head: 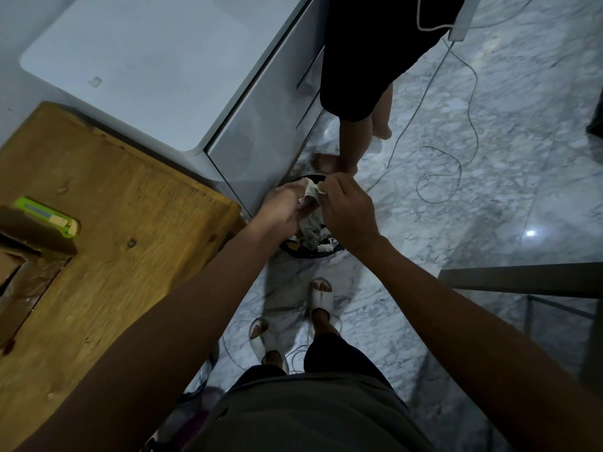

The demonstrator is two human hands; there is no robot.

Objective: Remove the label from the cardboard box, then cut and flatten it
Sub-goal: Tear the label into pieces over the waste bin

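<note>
Both my hands reach out over a black waste bin [293, 251] on the floor. My left hand [284, 208] and my right hand [347, 210] together pinch a crumpled white label [311, 190] between their fingertips above the bin. Crumpled white scraps lie inside the bin. The brown cardboard box [23, 265], with shiny tape on it, lies at the left edge on the wooden table [130, 256]. A green utility knife [49, 216] lies on the table just behind the box.
A white cabinet [146, 66] stands behind the table. Another person's bare legs [355, 138] stand just beyond the bin. White cables [456, 151] trail over the marble floor. A dark glass-topped frame [522, 282] is at the right. My feet wear white sandals.
</note>
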